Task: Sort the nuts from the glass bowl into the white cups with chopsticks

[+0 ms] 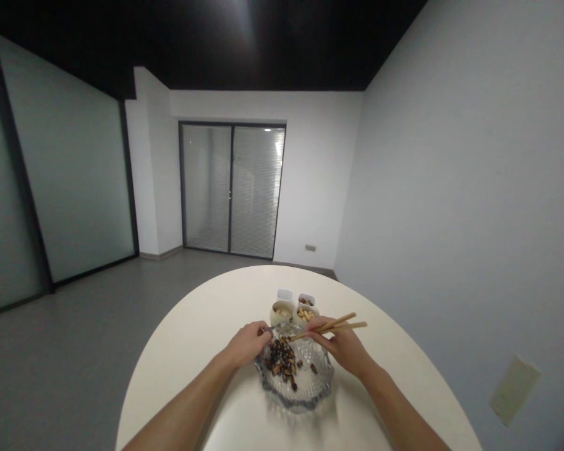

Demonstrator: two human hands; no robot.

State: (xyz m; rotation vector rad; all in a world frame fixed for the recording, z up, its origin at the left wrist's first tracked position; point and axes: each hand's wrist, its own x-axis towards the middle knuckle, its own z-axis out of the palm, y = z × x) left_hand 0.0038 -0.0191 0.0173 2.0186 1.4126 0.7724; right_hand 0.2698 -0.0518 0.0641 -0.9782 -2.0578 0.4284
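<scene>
A scalloped clear glass bowl [298, 401] stands on the table, with a heap of dark, striped seeds or nuts [281, 360] on its left side and a few loose ones to the right. My right hand [337, 343] grips a pair of wooden chopsticks [341, 326] over the bowl's right rim, their tips pointing left above its far part. At the left rim, my left hand [250, 343] is closed. A thin greyish edge shows at its fingertips; whether that is a separate tool or the bowl's rim, I cannot tell.
Behind the bowl stand several small containers: a pale green cup [282, 308], a cup of light-coloured nuts [306, 313], a white dish [284, 293] and another dish with brown pieces [306, 299]. The round white table [192, 326] has a wall [451, 188] to its right.
</scene>
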